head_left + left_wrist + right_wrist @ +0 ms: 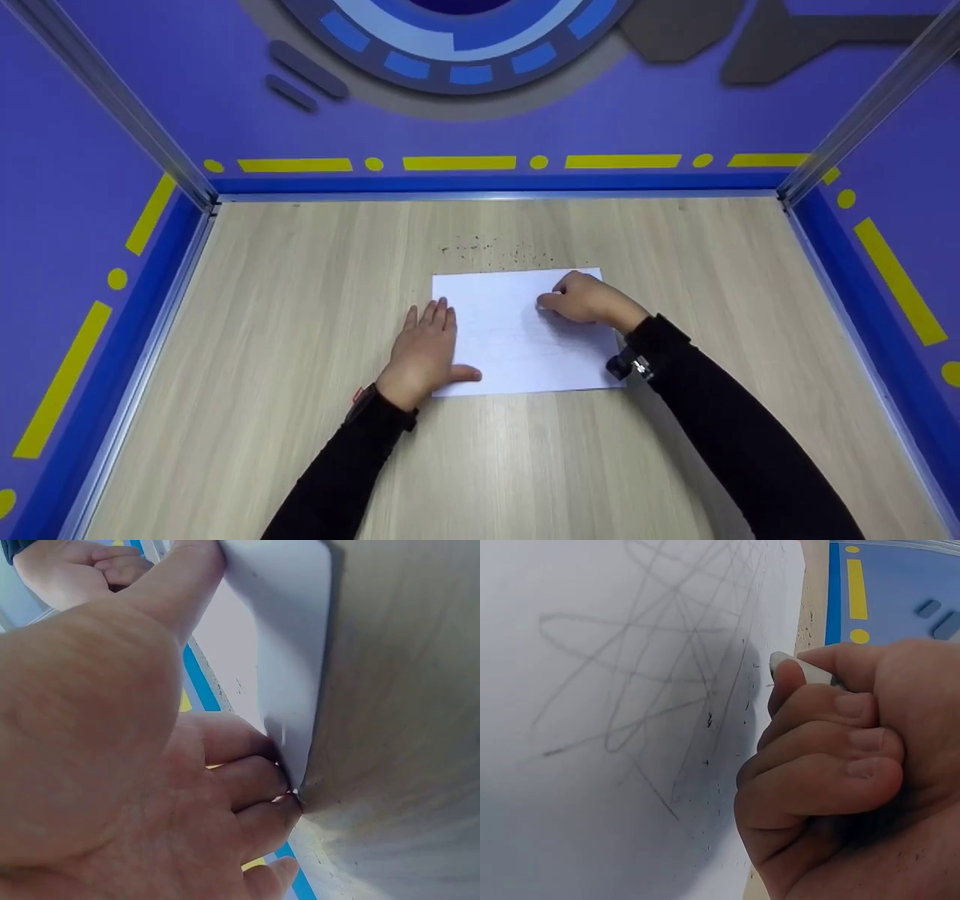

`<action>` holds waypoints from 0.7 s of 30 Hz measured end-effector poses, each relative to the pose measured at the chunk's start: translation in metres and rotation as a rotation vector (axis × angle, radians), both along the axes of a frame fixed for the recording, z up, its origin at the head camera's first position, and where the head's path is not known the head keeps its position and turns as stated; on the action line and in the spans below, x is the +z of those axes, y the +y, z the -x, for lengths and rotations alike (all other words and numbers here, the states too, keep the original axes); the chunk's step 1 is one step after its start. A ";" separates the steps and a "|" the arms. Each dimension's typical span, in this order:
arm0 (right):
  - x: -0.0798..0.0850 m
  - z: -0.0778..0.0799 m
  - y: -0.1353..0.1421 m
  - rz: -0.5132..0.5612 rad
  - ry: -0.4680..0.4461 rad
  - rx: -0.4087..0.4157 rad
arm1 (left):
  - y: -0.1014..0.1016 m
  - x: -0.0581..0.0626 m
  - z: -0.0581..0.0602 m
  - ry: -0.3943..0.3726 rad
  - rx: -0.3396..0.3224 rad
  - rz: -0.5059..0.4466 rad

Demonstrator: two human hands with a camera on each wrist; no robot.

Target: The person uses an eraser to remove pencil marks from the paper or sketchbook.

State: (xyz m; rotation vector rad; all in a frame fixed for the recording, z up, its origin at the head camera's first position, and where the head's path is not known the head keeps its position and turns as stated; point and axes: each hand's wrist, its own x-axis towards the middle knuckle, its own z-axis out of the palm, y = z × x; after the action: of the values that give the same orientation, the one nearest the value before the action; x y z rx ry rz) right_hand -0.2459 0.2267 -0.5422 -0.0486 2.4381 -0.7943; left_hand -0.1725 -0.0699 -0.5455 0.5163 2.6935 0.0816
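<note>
A white sheet of paper (517, 352) lies on the wooden table, with grey pencil scribbles (676, 682) visible in the right wrist view. My left hand (424, 352) rests along the sheet's left edge, fingers straight and thumb spread over the lower left corner. Over the upper right part of the sheet, my right hand (589, 298) pinches a small white eraser (816, 673) between thumb and forefinger, the other fingers curled. The eraser's rounded tip sticks out past the thumb, close over the paper. Dark eraser crumbs (709, 720) are scattered on the sheet beside it.
More dark crumbs (480, 246) lie on the wooden table (300, 300) just beyond the sheet's far edge. Blue panels (480, 135) with yellow marks and metal frame strips enclose the table at the back and both sides.
</note>
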 end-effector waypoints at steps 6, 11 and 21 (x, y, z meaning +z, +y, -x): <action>0.002 -0.003 -0.003 -0.001 -0.010 0.032 | -0.002 0.000 0.000 0.016 -0.002 -0.005; 0.002 -0.006 -0.015 -0.001 -0.009 0.063 | -0.002 0.000 0.000 0.018 -0.005 -0.009; -0.003 -0.008 -0.062 -0.050 0.034 0.122 | 0.000 0.000 0.000 0.032 0.000 -0.031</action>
State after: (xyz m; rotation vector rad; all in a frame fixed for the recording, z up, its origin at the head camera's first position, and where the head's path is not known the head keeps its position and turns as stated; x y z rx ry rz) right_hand -0.2378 0.1642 -0.5453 -0.1911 2.4591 -0.6833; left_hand -0.1721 -0.0704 -0.5459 0.5312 2.7272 0.1156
